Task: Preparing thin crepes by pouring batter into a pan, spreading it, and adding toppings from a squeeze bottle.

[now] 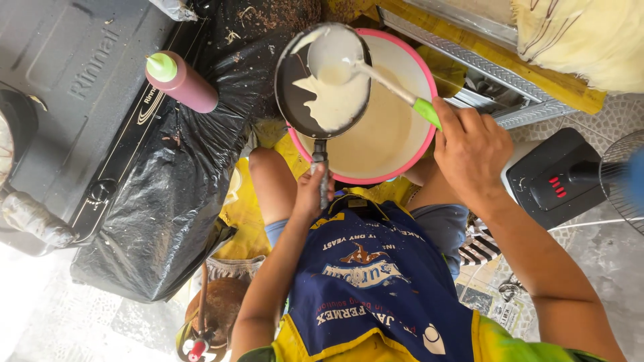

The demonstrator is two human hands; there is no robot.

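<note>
Batter [335,100] pools in the small black pan [322,80], held above the pink bowl [402,151] by the left hand [312,191], grip closed on its handle. The right hand [469,151] clasps the ladle [335,53]; over-tilting could spill batter past the rim.

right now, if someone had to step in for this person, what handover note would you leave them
Left hand: grips the handle of the small dark pan, held over the pink-rimmed bowl of batter.
Right hand: holds the green-handled ladle, tipped over the pan.
Done: pale batter covers part of the pan.
Left: much of the pan surface is bare and dark; the pan is off the stove, which sits to the left beside a squeeze bottle.
</note>
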